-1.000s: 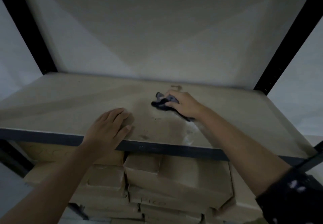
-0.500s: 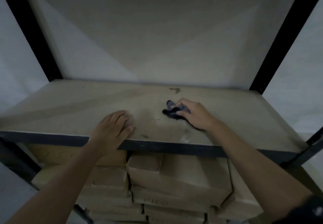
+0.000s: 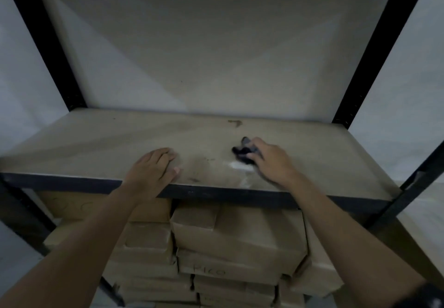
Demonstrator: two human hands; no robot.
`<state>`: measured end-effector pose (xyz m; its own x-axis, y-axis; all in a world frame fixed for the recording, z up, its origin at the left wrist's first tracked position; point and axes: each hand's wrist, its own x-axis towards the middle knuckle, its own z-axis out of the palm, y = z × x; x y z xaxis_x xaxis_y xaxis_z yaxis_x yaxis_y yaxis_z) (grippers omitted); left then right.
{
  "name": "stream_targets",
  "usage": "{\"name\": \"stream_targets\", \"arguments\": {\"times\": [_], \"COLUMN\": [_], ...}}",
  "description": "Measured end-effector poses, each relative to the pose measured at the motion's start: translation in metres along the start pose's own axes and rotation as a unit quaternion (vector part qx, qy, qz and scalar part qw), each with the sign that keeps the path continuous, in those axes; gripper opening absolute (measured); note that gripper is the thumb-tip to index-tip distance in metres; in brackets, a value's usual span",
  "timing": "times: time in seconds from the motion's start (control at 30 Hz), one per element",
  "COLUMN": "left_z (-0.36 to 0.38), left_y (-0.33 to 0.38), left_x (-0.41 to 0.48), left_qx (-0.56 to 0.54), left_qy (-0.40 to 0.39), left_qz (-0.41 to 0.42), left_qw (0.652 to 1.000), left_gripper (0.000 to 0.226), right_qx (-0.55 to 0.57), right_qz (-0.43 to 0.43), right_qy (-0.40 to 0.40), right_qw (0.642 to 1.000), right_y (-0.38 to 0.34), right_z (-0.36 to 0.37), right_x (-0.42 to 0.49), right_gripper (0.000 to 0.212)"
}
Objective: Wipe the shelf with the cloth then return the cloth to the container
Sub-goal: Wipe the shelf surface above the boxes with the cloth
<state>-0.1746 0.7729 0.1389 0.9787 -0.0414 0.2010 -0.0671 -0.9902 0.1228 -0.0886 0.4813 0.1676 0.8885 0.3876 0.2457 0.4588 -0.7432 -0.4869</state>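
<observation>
The shelf (image 3: 96,144) is a dusty beige board with a dark front edge, in a black metal frame. My right hand (image 3: 274,163) presses a small dark cloth (image 3: 242,150) onto the board right of centre; the cloth bunches out from under the fingertips. A pale streak lies on the board just in front of the cloth. My left hand (image 3: 153,171) rests flat on the board near the front edge, fingers together, holding nothing. No container is in view.
Black uprights (image 3: 374,50) frame the shelf at left and right. A plain wall closes the back. Stacked cardboard boxes (image 3: 235,235) fill the level below. A small brown mark (image 3: 235,122) sits near the board's back edge.
My right hand has slid the cloth a little to the right across the board. A pale streak now shows in front of it. My left hand stays planted near the front edge.
</observation>
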Motion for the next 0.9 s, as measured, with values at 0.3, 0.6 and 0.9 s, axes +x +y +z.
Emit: {"name": "stream_targets", "arguments": {"times": [0.3, 0.6, 0.9], "left_z": [0.000, -0.001, -0.002], "left_y": [0.005, 0.003, 0.003], "left_x": [-0.002, -0.003, -0.002], "left_qx": [0.000, -0.011, -0.021], "left_qy": [-0.009, -0.027, -0.037], "left_qz": [-0.007, -0.015, -0.014], "left_qw": [1.000, 0.999, 0.999], "left_gripper": [0.053, 0.051, 0.055], "right_qx": [0.114, -0.006, -0.014], "right_qz": [0.013, -0.045, 0.171], "right_qy": [0.036, -0.036, 0.064], "right_qw": [0.993, 0.998, 0.983], "right_y": [0.007, -0.006, 0.035], "right_z": [-0.040, -0.001, -0.050], "right_x": [-0.023, -0.035, -0.033], "right_gripper": [0.016, 0.032, 0.021]}}
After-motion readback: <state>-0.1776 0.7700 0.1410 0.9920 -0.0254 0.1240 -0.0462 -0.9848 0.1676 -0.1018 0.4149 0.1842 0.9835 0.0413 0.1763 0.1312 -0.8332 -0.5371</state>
